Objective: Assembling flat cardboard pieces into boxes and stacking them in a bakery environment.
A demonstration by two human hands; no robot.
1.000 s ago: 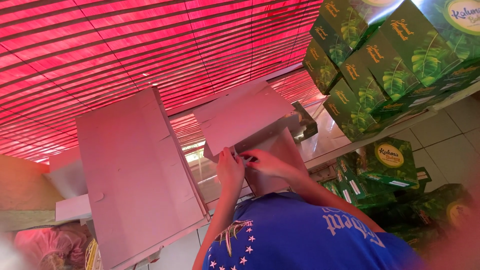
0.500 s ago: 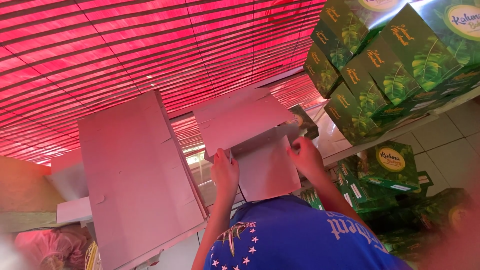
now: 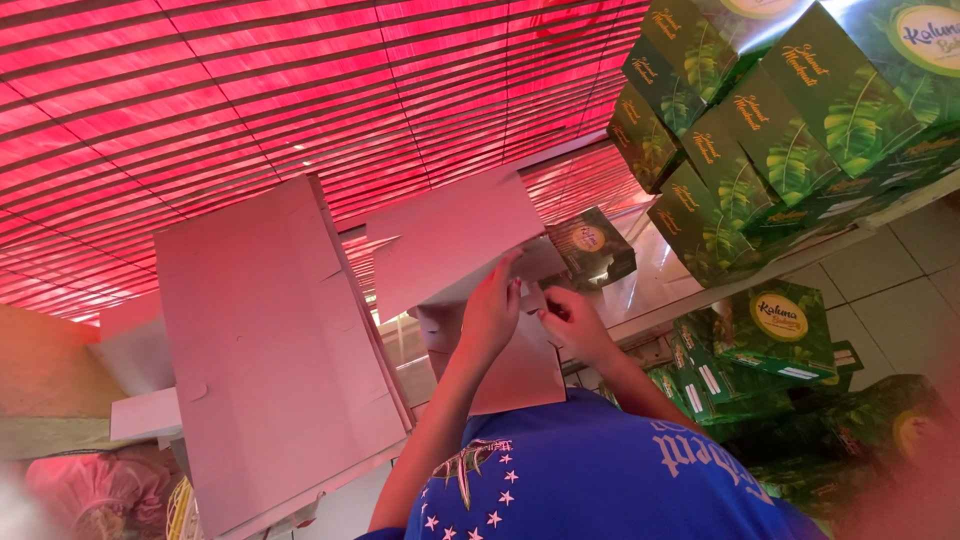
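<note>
head view: left hand (image 3: 492, 312) is pinching the edge of a half-folded cardboard box (image 3: 470, 262), fingers clamped on a flap; right hand (image 3: 572, 322) is pressing fingertips together on a lower flap of the same box. just left of the box a stack of flat cardboard sheets (image 3: 270, 350) is leaning; right of it, green printed boxes (image 3: 780, 130) are piling up.

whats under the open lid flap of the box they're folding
Under the raised flap sits the box body, with the left hand and right hand pressing on it. The inside of the box is covered by the flap and hands.
</note>
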